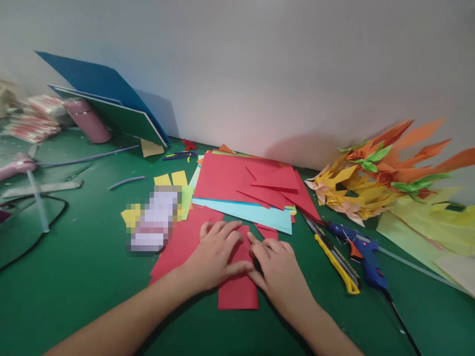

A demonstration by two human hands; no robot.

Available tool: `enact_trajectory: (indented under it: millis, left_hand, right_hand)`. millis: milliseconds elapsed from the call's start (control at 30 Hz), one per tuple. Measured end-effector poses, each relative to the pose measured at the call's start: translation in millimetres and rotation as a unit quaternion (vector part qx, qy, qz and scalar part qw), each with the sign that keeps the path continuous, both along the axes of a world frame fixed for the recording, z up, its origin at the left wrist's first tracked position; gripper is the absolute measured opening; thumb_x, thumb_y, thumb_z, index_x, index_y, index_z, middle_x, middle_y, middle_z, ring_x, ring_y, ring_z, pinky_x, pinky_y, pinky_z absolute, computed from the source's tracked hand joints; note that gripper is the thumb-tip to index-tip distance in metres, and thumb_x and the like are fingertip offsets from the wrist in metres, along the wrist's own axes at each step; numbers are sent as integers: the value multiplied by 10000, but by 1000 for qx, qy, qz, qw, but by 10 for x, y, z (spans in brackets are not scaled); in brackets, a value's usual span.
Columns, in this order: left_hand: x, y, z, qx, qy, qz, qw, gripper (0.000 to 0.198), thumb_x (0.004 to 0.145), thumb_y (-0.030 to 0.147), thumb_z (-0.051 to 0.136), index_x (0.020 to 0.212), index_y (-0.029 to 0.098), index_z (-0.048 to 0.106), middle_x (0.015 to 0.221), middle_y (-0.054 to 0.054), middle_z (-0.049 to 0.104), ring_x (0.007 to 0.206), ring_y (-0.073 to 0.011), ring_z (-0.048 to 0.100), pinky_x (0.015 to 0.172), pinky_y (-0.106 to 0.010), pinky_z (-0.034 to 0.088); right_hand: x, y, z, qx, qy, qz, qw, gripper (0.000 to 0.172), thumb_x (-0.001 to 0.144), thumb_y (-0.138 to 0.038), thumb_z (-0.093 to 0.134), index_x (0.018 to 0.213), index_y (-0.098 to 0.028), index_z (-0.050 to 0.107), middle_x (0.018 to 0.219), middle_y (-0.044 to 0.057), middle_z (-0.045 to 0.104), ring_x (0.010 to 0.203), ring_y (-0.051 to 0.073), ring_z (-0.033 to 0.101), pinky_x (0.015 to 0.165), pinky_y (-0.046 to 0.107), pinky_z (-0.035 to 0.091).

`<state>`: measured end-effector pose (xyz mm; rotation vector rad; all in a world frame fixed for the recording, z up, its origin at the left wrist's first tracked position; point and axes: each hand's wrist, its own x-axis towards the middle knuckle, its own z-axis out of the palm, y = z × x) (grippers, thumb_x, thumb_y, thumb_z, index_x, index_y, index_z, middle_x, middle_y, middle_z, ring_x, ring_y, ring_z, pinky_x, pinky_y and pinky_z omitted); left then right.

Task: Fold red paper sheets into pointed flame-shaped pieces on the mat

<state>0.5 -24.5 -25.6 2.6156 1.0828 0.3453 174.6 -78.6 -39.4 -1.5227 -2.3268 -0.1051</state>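
A folded strip of red paper [238, 294] lies upright in front of me on the green table, its near end squared off. My left hand [218, 249] rests over its left side, fingers stretched and spread, the thumb reaching across the strip. Along the right edge, my right hand [276, 267] touches the paper with its fingertips, fingers loosely bent and apart. The two thumbs nearly meet over the paper. Part of the strip is hidden under my hands. Beneath the left hand spreads more red paper [178, 249].
Beyond my hands is a stack of coloured paper [237, 173]. On the right lie a yellow utility knife [336, 262], a blue glue gun [365, 252] and orange paper flowers [386, 168]. A blurred-out phone-like object [155, 217], pink bottle [87, 121] and pink glue gun [18, 165] are left.
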Motion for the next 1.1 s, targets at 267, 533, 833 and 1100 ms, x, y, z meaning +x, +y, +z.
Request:
enact_trajectory:
  millis: [267,533,833,1100]
  left_hand:
    - [170,92,97,22,74,33,996,262,882,100,429,1096,136,575,1185,-131,604,994,-290,523,835,-460,361]
    - [383,256,75,39,72,77,994,250,949,164,364,948,163,614,960,-92,618,903,-272,509,754,-417,341]
    - [355,258,-24,68,61,40,995,214,900,129,380,955,151,586,993,-111,570,888,-266,465,738,-398,341]
    - [361,314,38,54,36,-6,998,198,919,80,398,857,175,561,904,-49,622,870,-220,491,754,-350,351]
  right_hand:
    - [15,17,-80,7,-9,24,1000,321,830,-295,674,1082,-106,612,856,122,706,778,249,577,660,350,499]
    - [0,13,-83,30,0,22,999,228,824,-309,678,963,-135,632,1040,158,697,784,245,592,642,353,518]
    - [13,22,-104,20,16,19,999,400,844,-322,654,1159,-88,574,858,117,698,800,248,602,666,345,520]
    - [28,25,-82,19,18,19,999,259,811,-321,696,986,-145,620,916,119,709,774,235,598,651,336,517]
